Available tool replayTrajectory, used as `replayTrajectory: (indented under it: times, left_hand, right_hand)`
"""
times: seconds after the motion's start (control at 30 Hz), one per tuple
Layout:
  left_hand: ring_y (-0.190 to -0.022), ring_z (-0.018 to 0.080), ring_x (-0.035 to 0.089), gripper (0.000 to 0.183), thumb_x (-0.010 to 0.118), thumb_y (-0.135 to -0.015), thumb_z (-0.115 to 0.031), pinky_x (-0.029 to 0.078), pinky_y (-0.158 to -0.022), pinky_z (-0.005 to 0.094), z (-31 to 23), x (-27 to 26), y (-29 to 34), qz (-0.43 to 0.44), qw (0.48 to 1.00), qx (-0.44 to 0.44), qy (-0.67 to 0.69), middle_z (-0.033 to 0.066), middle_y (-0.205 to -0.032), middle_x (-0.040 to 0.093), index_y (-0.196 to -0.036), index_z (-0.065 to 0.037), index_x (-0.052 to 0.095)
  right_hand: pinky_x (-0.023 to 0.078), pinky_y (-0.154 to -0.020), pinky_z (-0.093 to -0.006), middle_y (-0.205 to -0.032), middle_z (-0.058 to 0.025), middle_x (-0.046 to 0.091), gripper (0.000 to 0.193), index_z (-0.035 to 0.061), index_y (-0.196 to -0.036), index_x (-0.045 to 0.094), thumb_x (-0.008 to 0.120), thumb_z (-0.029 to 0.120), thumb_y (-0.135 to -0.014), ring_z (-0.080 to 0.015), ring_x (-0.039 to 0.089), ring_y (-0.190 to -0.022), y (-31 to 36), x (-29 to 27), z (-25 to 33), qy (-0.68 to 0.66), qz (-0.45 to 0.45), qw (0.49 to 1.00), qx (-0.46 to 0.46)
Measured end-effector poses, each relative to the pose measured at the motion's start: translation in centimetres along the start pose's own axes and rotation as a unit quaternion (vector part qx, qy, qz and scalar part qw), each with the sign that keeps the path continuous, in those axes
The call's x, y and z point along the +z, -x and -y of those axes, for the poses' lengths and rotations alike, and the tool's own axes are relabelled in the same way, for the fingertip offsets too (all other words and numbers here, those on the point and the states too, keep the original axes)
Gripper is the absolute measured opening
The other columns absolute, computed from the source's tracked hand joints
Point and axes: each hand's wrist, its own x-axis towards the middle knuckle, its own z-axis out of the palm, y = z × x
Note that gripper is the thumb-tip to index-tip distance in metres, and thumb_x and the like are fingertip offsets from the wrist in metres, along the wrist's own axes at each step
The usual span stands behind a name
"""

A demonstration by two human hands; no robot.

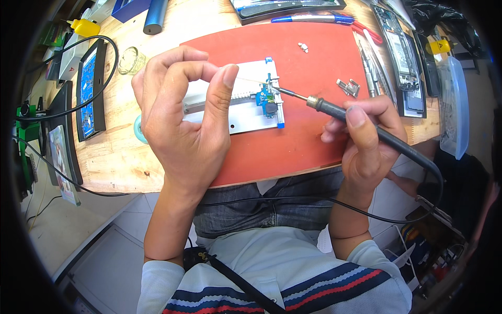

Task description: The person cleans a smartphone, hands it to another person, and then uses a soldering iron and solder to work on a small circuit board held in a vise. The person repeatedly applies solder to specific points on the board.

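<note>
Overhead view of a wooden surface (120,152) carrying a red mat (308,141). At the mat's centre lies a white metal holder (246,118) clamping a small blue circuit board (266,97). The right hand (366,141) grips a black soldering iron (361,123), its tip touching the board's upper edge. The left hand (178,115), raised over the holder's left part, pinches a thin solder wire (251,79) between thumb and forefinger, leading to the same spot. Right of the board lies a small metal part (348,87); beyond the mat's far edge, a blue pen (308,18).

Holder's left end (194,107) behind left hand (178,120)
</note>
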Motion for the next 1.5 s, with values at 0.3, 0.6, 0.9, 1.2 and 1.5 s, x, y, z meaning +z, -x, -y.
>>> replayTrajectory:
  times: [0.3,0.6,0.9,1.2,1.5]
  left_hand:
    - [-0.095,0.0244,0.058,0.015,0.083,-0.085,-0.012,0.040,-0.089,0.0361,0.55,0.64,-0.24,-0.047,0.998,0.039,0.027,0.0089,-0.095,0.067,-0.086,-0.005,0.069]
    - [-0.107,0.0211,0.056,0.017,0.079,-0.093,-0.016,0.040,-0.098,0.0347,0.05,0.01,0.06,0.000,1.000,0.004,0.004,0.0113,-0.109,0.068,-0.090,-0.003,0.068]
    - [-0.109,0.0208,0.056,0.014,0.079,-0.092,-0.014,0.041,-0.098,0.0350,0.03,-0.03,0.20,-0.002,1.000,0.000,0.010,0.0106,-0.110,0.067,-0.092,-0.003,0.070]
    - [-0.109,0.0200,0.055,0.013,0.080,-0.091,-0.013,0.040,-0.099,0.0343,-0.08,-0.04,0.23,-0.005,1.000,0.002,0.010,0.0098,-0.111,0.067,-0.091,-0.004,0.070]
    - [-0.109,0.0201,0.055,0.015,0.079,-0.092,-0.014,0.040,-0.100,0.0347,-0.01,-0.09,0.27,-0.009,1.000,0.000,0.018,0.0099,-0.110,0.067,-0.091,-0.003,0.070]
  right_hand:
    - [0.060,-0.064,-0.0270,-0.080,-0.0150,0.070,0.011,-0.0055,-0.095,0.063,0.069,0.003,-0.094,-0.0159,0.071,-0.068,-0.09,0.08,-0.07,-0.004,0.007,1.000,0.000]
    - [0.061,-0.065,-0.0270,-0.081,-0.0146,0.070,0.011,-0.0056,-0.095,0.062,0.069,0.003,-0.095,-0.0155,0.071,-0.069,-0.07,0.24,-0.09,0.006,0.007,1.000,-0.002]
    - [0.061,-0.067,-0.0267,-0.085,-0.0148,0.071,0.012,-0.0058,-0.096,0.064,0.070,0.005,-0.095,-0.0156,0.071,-0.071,-0.13,0.40,-0.15,0.010,0.009,1.000,-0.003]
    - [0.061,-0.067,-0.0265,-0.084,-0.0145,0.072,0.014,-0.0056,-0.096,0.064,0.072,0.006,-0.095,-0.0153,0.071,-0.070,-0.12,0.38,-0.05,0.025,0.007,1.000,0.003]
    - [0.061,-0.066,-0.0262,-0.085,-0.0151,0.072,0.015,-0.0058,-0.095,0.064,0.072,0.007,-0.094,-0.0154,0.072,-0.070,-0.13,0.40,-0.11,0.022,-0.003,1.000,0.003]
